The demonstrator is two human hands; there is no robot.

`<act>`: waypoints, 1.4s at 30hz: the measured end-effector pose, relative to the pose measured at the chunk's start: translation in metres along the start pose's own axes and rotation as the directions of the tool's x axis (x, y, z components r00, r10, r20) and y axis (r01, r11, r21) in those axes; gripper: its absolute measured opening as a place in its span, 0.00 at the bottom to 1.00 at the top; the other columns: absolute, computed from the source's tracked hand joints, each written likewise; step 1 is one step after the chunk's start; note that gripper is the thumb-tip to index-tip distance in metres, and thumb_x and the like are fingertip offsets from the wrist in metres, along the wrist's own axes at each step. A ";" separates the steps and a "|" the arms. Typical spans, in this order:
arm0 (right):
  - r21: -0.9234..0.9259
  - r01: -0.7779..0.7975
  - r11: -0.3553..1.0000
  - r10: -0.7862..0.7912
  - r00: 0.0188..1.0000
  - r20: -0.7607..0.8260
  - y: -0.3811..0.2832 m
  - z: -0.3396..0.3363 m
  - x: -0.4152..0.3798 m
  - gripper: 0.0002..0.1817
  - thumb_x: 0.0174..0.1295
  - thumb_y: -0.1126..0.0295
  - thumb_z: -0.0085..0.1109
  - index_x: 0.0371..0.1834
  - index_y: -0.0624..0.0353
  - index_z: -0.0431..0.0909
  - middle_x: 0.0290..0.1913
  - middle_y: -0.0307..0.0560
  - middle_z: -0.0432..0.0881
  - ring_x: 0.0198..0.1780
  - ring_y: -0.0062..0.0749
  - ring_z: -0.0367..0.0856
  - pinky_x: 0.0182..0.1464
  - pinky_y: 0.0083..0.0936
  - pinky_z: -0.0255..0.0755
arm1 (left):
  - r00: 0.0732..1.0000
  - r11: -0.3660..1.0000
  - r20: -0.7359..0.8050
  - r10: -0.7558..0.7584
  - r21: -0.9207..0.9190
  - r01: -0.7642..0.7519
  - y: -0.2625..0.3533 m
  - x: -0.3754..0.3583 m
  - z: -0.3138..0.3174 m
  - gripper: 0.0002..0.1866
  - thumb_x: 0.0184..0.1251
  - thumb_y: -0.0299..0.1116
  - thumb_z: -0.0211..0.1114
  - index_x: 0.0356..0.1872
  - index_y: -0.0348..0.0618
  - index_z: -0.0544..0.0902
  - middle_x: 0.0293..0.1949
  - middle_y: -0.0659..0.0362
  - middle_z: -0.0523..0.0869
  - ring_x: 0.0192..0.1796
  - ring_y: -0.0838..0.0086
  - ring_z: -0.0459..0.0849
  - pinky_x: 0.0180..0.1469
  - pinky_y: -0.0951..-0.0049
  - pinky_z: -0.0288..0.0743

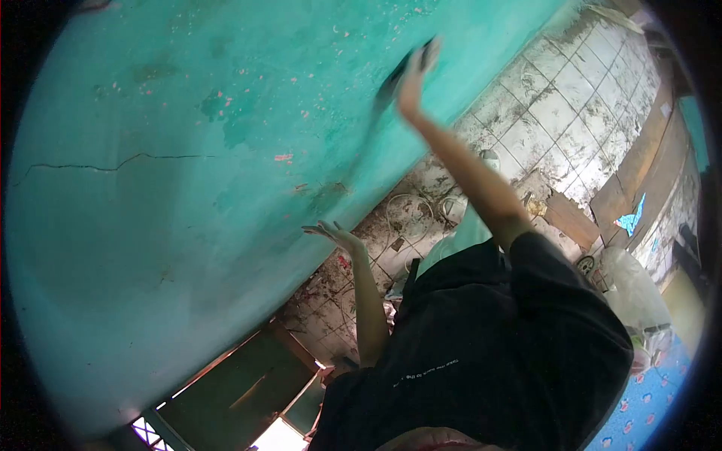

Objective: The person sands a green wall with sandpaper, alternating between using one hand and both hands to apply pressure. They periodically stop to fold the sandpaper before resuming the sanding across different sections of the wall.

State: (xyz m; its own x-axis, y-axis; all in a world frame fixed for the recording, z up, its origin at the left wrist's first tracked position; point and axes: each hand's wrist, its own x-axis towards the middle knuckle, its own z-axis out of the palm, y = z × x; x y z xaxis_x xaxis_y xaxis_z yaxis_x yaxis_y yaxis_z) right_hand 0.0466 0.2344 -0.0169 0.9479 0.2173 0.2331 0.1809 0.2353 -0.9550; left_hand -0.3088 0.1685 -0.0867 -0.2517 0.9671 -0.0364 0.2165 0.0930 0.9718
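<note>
My right hand (416,79) is raised at the green wall (248,98), blurred by motion. It holds a dark flat object (394,79) on its wall side; what that object is cannot be made out. Lower down, my left hand (338,236) is held up beside the wall with its fingers spread and nothing in it. A thin crack and several small pale and pink chipped spots mark the wall surface.
Dirty white tiles (553,109) cover the floor. Brown boards (639,161) lie at the right, near a clear plastic bag (635,289) and a blue patterned sheet (647,402). A pale cable (398,199) lies by the wall. A dark panel (233,383) stands at the lower left.
</note>
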 end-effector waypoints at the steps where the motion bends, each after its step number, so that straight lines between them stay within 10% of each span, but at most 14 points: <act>1: 0.090 0.011 0.996 0.002 0.991 -0.135 0.017 -0.006 0.061 0.35 0.82 0.55 0.34 0.83 0.62 0.38 0.85 0.56 0.32 0.85 0.47 0.28 0.82 0.41 0.24 | 0.998 0.999 0.035 0.045 0.005 -0.045 0.000 0.000 0.001 0.50 0.73 0.71 0.42 0.81 0.59 0.28 0.81 0.56 0.20 0.83 0.52 0.35 0.79 0.39 0.46; 4: 0.097 0.045 0.994 -0.029 0.987 -0.161 -0.008 -0.008 0.072 0.35 0.82 0.56 0.35 0.83 0.61 0.39 0.85 0.57 0.34 0.85 0.45 0.29 0.82 0.39 0.25 | 1.000 1.000 0.020 0.010 0.001 -0.010 -0.001 -0.006 0.015 0.49 0.74 0.70 0.42 0.81 0.59 0.26 0.81 0.57 0.20 0.84 0.53 0.35 0.79 0.40 0.46; 11: 0.016 -0.082 0.996 0.067 0.897 0.438 -0.030 0.003 -0.148 0.38 0.79 0.67 0.39 0.83 0.63 0.31 0.84 0.59 0.27 0.84 0.55 0.21 0.81 0.46 0.21 | 0.994 0.993 0.078 -0.081 -0.079 0.087 -0.007 -0.001 0.027 0.48 0.76 0.68 0.42 0.81 0.61 0.25 0.81 0.59 0.19 0.84 0.56 0.36 0.79 0.41 0.47; 16: 0.095 -0.009 0.995 0.013 0.999 -0.044 0.097 -0.031 0.136 0.35 0.81 0.56 0.37 0.83 0.61 0.39 0.85 0.56 0.35 0.84 0.51 0.31 0.82 0.43 0.24 | 0.997 0.994 0.001 -0.075 -0.084 0.075 0.014 -0.007 0.028 0.47 0.77 0.66 0.42 0.80 0.60 0.25 0.81 0.59 0.20 0.84 0.55 0.37 0.80 0.44 0.50; 19: 0.135 0.127 0.983 -0.104 0.980 -0.170 0.032 -0.018 0.107 0.35 0.81 0.57 0.38 0.83 0.62 0.41 0.85 0.57 0.37 0.85 0.50 0.30 0.82 0.42 0.24 | 0.987 0.976 0.006 -0.158 -0.150 0.157 0.004 -0.008 0.030 0.47 0.76 0.67 0.42 0.80 0.61 0.25 0.81 0.59 0.20 0.84 0.55 0.37 0.79 0.44 0.50; 23: 0.079 -0.095 0.992 0.071 0.962 0.264 -0.033 0.015 -0.105 0.39 0.76 0.68 0.41 0.83 0.65 0.31 0.84 0.64 0.27 0.83 0.59 0.21 0.80 0.48 0.17 | 0.984 0.974 0.073 -0.160 -0.151 0.169 0.021 -0.009 0.055 0.48 0.75 0.69 0.42 0.80 0.61 0.25 0.82 0.60 0.20 0.84 0.54 0.37 0.79 0.43 0.49; 26: 0.026 -0.113 0.993 0.102 0.957 0.272 -0.019 0.003 -0.079 0.39 0.77 0.67 0.41 0.83 0.64 0.30 0.84 0.63 0.26 0.83 0.58 0.19 0.80 0.48 0.16 | 0.997 0.992 0.037 -0.064 -0.104 0.068 0.037 -0.002 0.074 0.48 0.75 0.69 0.42 0.80 0.62 0.25 0.82 0.60 0.20 0.84 0.54 0.37 0.79 0.42 0.48; 29: -0.036 -0.033 0.999 0.031 0.998 -0.057 0.034 -0.026 0.098 0.38 0.81 0.55 0.36 0.83 0.63 0.34 0.85 0.58 0.28 0.84 0.50 0.23 0.81 0.46 0.18 | 0.999 0.990 0.009 -0.040 -0.133 0.040 0.040 -0.009 0.087 0.49 0.74 0.69 0.42 0.81 0.62 0.26 0.82 0.60 0.20 0.84 0.56 0.36 0.80 0.42 0.47; 31: 0.270 -0.079 0.960 0.122 0.982 -0.144 0.052 -0.053 0.187 0.38 0.82 0.53 0.37 0.83 0.64 0.35 0.85 0.54 0.30 0.85 0.45 0.26 0.82 0.39 0.22 | 0.999 0.993 0.012 -0.038 -0.115 0.040 0.030 -0.015 0.092 0.48 0.74 0.69 0.43 0.81 0.63 0.26 0.82 0.61 0.20 0.84 0.58 0.35 0.80 0.42 0.47; 37: 0.031 -0.181 0.983 0.164 0.941 0.298 -0.012 -0.017 -0.021 0.38 0.80 0.62 0.39 0.82 0.64 0.30 0.84 0.61 0.23 0.83 0.56 0.18 0.80 0.47 0.17 | 0.988 0.980 0.106 -0.115 -0.153 0.131 0.005 -0.039 0.128 0.48 0.75 0.67 0.46 0.81 0.64 0.27 0.82 0.59 0.21 0.84 0.59 0.36 0.80 0.43 0.49; 42: -0.002 -0.097 0.995 0.097 0.995 0.004 0.018 -0.038 0.122 0.38 0.81 0.55 0.34 0.82 0.65 0.32 0.85 0.57 0.27 0.84 0.50 0.22 0.81 0.44 0.18 | 0.994 0.978 -0.014 -0.111 -0.177 0.107 0.038 -0.026 0.134 0.47 0.77 0.64 0.46 0.81 0.62 0.27 0.81 0.59 0.19 0.84 0.59 0.34 0.79 0.44 0.51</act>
State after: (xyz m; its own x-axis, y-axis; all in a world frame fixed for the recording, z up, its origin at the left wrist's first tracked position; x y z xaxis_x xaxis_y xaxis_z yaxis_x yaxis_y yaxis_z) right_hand 0.1759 0.2296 -0.0123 0.9600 0.2427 0.1396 0.0883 0.2107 -0.9736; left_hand -0.1678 0.1788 -0.0796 -0.2878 0.9472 -0.1410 0.0177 0.1525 0.9881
